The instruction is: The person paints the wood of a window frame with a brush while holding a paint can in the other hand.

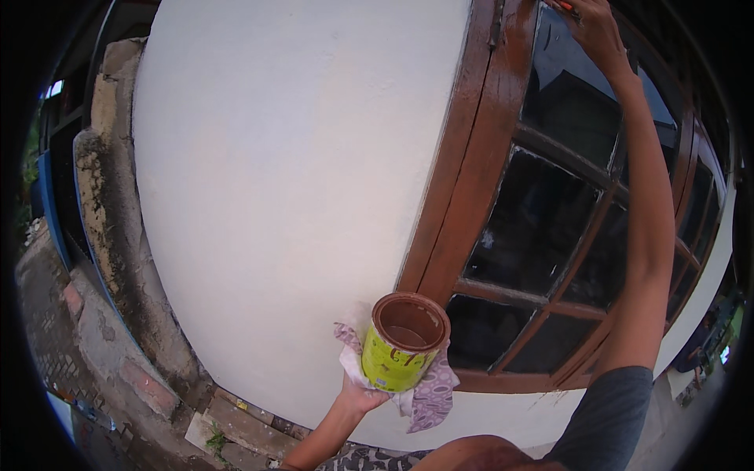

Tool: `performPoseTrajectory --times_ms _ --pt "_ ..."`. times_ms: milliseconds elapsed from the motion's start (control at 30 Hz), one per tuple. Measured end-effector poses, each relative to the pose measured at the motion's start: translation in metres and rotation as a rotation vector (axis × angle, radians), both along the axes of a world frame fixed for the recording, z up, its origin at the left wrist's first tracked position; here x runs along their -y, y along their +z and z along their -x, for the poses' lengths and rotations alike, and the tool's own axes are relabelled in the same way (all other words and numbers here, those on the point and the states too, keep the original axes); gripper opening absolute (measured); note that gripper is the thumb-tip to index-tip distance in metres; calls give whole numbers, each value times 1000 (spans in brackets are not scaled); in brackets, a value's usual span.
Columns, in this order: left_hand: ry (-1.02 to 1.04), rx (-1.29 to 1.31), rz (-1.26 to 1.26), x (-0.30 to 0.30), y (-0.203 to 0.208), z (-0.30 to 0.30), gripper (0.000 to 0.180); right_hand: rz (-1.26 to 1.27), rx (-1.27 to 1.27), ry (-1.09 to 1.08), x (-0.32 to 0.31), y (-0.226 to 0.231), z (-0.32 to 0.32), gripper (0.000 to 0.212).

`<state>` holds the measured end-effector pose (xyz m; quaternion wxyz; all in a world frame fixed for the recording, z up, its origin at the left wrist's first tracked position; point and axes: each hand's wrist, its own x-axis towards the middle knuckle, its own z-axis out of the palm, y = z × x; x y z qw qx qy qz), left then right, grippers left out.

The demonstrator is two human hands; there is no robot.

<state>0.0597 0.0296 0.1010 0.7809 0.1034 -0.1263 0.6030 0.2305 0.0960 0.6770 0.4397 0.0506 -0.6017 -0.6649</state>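
My left hand (363,397) supports a yellow-green paint can (393,365) from below, through a patterned cloth (432,400) bunched around its base. The can has no lid; brown paint coats its rim and inner wall. High at the upper right, my right hand (593,25) is raised to the top of the brown wooden window frame (503,102). Its fingers are closed on a tool with an orange-red handle (567,5), mostly cut off by the picture's edge. Wet-looking brown paint shines on the frame's upper left part.
A white wall (290,188) fills the left and middle. Dark glass panes (530,224) sit between the window's bars, some with pale smears at their edges. A weathered masonry ledge (118,196) runs down the left, above paving (59,345). A small plant (215,441) grows at the wall's foot.
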Motion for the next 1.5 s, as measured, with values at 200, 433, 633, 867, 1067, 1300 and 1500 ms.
performPoseTrajectory --times_ms 200,433,633,867,1067,1300,1500 --pt "-44 47 -115 5 7 5 67 127 136 -151 -10 -86 -20 17" --pt "-4 -30 -35 4 6 1 65 -26 -84 116 17 -4 -4 11" --pt "-41 37 0 -1 -1 6 63 19 -89 87 -27 44 -3 16" --pt "117 -205 146 6 14 2 65 306 -134 149 44 14 -4 15" --pt "-101 79 -103 -5 -1 4 64 144 -147 99 5 78 5 18" --pt "-119 142 -100 -6 -11 6 65 341 -211 80 43 71 5 18" --pt "177 -258 207 9 22 -7 65 269 -96 0 10 85 0 20"
